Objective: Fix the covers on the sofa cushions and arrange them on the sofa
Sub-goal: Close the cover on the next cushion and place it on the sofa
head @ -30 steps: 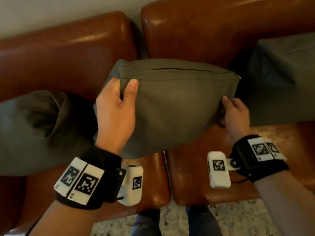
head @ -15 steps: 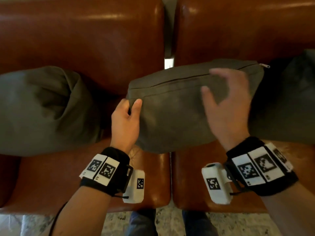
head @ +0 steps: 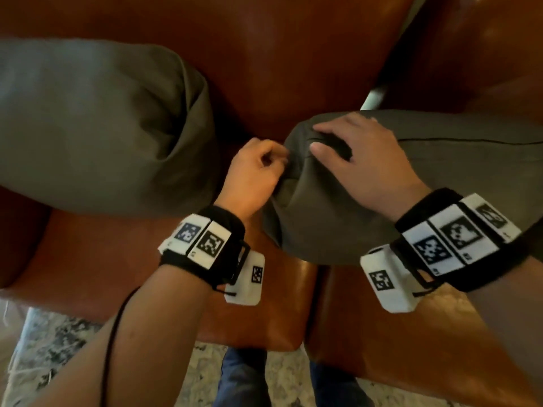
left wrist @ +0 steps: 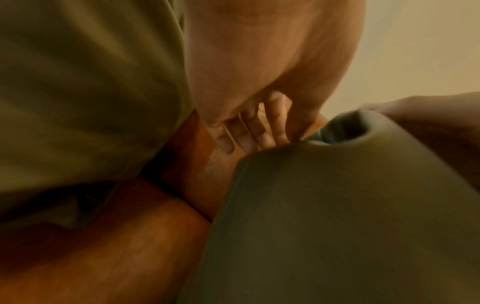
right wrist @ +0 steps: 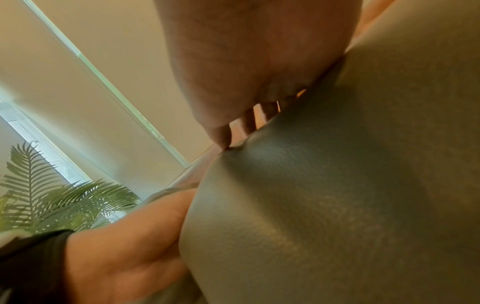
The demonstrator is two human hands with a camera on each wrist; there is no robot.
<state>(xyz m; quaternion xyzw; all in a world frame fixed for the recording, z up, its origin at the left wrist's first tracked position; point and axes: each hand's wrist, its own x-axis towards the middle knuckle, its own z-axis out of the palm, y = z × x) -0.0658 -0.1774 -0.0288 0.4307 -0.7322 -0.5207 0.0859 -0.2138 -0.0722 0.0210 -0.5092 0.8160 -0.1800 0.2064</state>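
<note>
A grey-green cushion (head: 440,183) lies across the gap between two seat pads of the brown leather sofa (head: 293,69), its zip seam facing up. My left hand (head: 264,165) is curled at the cushion's left end and pinches the cover fabric there; the left wrist view shows its bent fingers (left wrist: 249,135) against the cushion (left wrist: 337,205). My right hand (head: 352,154) lies over the top left corner, fingers and thumb spread and pressing a dent into it. In the right wrist view the palm sits on the cushion (right wrist: 337,185). A second grey-green cushion (head: 97,124) leans on the backrest at the left.
The brown seat pad (head: 102,259) shows in front of the left cushion. A patterned rug (head: 44,348) and my legs in dark trousers (head: 244,377) are below the sofa's front edge. A leafy plant (right wrist: 52,195) stands by a window to the left.
My right hand crossed from the cushion's right end to its top left corner. My left hand slid from the top edge to the left end and curled there.
</note>
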